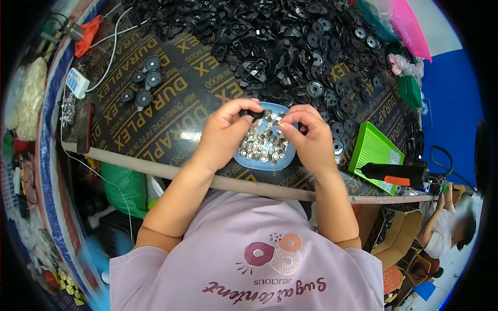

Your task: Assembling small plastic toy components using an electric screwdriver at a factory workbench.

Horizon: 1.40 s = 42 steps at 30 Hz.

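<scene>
A light-blue tray [259, 164] lies near the table's front edge and holds many small round silvery metal pieces [263, 145]. Over its left rim, my left hand [224, 132] is closed, thumb and forefinger round a small black plastic part [253, 112] that the fingers mostly cover. My right hand [313, 139] hangs over the tray's right side with thumb and forefinger pinched together. Whatever is in that pinch is too small to make out against the metal pieces. Behind both hands spreads a big heap of black plastic parts [259, 70].
Black discs [315, 89] lie along the heap's right side, and several more discs [143, 97] sit at the left. A green basket [376, 147] and a black tool with an orange trigger [394, 176] are at the right. A phone [85, 129] lies left. Another person [441, 230] sits far right.
</scene>
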Each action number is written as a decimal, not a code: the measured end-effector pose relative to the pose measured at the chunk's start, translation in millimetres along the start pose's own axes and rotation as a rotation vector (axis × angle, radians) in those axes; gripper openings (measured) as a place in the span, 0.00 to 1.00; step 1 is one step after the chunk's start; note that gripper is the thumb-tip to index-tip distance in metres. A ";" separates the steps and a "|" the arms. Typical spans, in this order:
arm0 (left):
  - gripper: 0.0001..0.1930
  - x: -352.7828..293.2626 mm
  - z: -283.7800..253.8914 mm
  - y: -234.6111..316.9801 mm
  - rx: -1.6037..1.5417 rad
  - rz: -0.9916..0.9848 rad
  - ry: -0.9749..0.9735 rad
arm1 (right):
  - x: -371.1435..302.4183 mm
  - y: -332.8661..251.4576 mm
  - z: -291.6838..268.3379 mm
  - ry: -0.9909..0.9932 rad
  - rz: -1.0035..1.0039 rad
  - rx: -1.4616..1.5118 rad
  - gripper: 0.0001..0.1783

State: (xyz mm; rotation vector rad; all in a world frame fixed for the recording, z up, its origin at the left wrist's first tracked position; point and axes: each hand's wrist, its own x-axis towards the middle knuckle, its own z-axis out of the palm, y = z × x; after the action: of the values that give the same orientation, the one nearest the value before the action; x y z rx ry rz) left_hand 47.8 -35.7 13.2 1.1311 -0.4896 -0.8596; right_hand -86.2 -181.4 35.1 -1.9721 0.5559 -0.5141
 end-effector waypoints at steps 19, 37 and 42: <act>0.04 1.3 19.2 7.2 0.323 0.180 -0.062 | 2.8 7.0 2.1 -0.243 0.258 0.819 0.06; 0.03 8.4 10.4 7.4 0.406 0.194 -0.068 | 3.9 -1.5 4.3 -0.156 0.245 0.716 0.06; 0.03 10.6 14.3 -1.6 0.427 0.192 -0.075 | 0.0 9.3 8.7 -0.133 0.099 0.582 0.06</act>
State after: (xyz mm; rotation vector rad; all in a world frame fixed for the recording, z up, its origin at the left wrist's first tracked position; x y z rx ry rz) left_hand 43.2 -52.7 16.2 1.4158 -0.8577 -0.6462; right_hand -82.7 -179.1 23.0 -1.4044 0.3644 -0.4196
